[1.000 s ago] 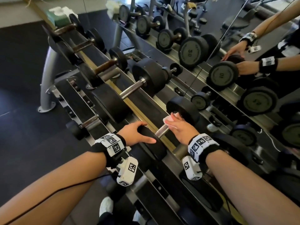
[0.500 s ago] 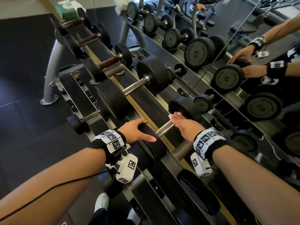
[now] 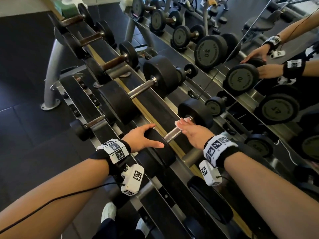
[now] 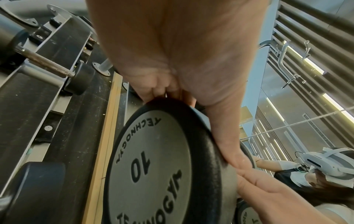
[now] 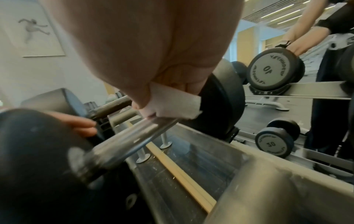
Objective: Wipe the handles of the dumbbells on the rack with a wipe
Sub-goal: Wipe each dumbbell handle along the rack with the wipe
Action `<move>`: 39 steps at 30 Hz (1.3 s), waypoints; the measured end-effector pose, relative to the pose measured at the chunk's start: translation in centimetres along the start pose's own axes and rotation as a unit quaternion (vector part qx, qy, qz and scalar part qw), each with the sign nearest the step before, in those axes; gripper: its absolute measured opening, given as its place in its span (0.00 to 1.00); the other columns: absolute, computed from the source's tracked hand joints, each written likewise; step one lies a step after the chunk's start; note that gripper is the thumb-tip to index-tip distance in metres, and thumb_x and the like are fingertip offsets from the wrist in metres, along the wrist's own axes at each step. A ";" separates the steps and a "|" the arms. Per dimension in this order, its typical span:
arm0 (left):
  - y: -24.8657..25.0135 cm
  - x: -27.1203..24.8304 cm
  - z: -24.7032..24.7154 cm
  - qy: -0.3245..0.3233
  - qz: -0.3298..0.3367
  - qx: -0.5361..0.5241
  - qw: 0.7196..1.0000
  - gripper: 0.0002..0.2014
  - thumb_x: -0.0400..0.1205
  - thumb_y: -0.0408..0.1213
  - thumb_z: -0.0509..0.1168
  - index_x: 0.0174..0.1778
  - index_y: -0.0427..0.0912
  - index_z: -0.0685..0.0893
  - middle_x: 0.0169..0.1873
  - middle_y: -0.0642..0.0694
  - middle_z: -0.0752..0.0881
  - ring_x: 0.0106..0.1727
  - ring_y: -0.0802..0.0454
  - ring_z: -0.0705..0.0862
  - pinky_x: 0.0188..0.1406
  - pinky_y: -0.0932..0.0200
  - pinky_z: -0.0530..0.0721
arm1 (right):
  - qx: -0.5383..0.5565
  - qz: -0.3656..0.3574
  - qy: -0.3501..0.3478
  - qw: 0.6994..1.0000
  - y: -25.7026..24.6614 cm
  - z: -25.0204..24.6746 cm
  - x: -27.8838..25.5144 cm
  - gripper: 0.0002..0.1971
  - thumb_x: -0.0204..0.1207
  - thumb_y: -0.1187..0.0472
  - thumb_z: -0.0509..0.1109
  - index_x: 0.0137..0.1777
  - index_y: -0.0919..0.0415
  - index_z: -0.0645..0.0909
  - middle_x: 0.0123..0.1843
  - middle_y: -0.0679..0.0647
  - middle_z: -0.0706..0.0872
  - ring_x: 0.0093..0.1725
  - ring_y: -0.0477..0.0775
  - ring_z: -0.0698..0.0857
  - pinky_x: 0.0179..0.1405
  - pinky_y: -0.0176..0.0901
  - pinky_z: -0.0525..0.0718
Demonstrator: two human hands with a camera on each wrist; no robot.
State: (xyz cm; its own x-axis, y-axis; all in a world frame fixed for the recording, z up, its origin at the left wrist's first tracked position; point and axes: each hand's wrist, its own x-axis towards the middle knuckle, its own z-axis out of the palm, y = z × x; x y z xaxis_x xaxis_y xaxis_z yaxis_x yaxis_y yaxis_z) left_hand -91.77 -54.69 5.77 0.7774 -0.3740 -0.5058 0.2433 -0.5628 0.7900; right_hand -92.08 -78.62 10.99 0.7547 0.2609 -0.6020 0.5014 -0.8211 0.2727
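Observation:
A black 10 dumbbell [image 3: 165,152] lies on the upper shelf of the rack [image 3: 155,104], its steel handle [image 3: 171,135] pointing away from me. My left hand [image 3: 151,136] grips its near head [image 4: 153,166], fingers curled over the rim [image 5: 82,125] and thumb spread along it. My right hand [image 3: 185,125] is wrapped round the handle [image 5: 130,139] close to the far head [image 3: 195,112], with a white wipe [image 3: 179,123] between palm and metal. The wipe [image 5: 174,104] sticks out under the fingers. The part of the handle under the hand is hidden.
A bigger steel-handled dumbbell [image 3: 143,87] lies just beyond, then several with brown handles [image 3: 114,62]. A green wipe box [image 3: 68,7] sits at the rack's far end. A mirror [image 3: 241,40] behind the rack shows the rack and my arms. A lower shelf [image 3: 82,100] holds small dumbbells.
My right hand has slid a little along the handle toward the far head, and the wipe's edge shows again. The left hand has stayed on the near head.

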 end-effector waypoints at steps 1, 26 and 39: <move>-0.1 0.0 0.0 0.002 0.000 0.000 1.000 0.52 0.63 0.59 0.81 0.83 0.62 0.64 0.72 0.50 0.78 0.69 0.50 0.79 0.73 0.47 0.78 | 0.029 0.000 -0.013 0.999 -0.7 -0.9 -0.1 0.28 0.85 0.67 0.59 0.85 0.58 0.60 0.87 0.58 0.57 0.86 0.64 0.53 0.86 0.56 0.50; -0.3 0.4 -0.1 -0.013 0.001 -0.005 1.000 0.53 0.62 0.60 0.81 0.83 0.64 0.63 0.72 0.50 0.78 0.68 0.51 0.80 0.72 0.47 0.79 | 0.317 -0.022 0.011 0.948 -0.5 1.0 0.9 0.28 0.90 0.69 0.49 0.88 0.53 0.51 0.90 0.53 0.46 0.88 0.57 0.40 0.86 0.56 0.43; 1.3 1.1 -0.8 -0.029 -0.037 0.096 0.994 0.55 0.62 0.63 0.80 0.84 0.58 0.62 0.78 0.46 0.73 0.77 0.45 0.73 0.77 0.44 0.72 | 0.494 -0.027 0.089 0.864 -4.2 2.9 -1.3 0.22 0.90 0.65 0.49 0.80 0.52 0.71 0.84 0.51 0.69 0.86 0.53 0.60 0.85 0.45 0.55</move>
State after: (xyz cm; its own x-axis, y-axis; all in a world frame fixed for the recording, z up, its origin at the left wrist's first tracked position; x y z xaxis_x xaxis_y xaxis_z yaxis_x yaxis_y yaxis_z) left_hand -90.12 -55.20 6.53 0.7249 -0.3656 -0.5838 0.1784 -0.7190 0.6718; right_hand -96.41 -77.00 8.42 0.8384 0.3146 -0.4451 -0.0020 -0.8148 -0.5797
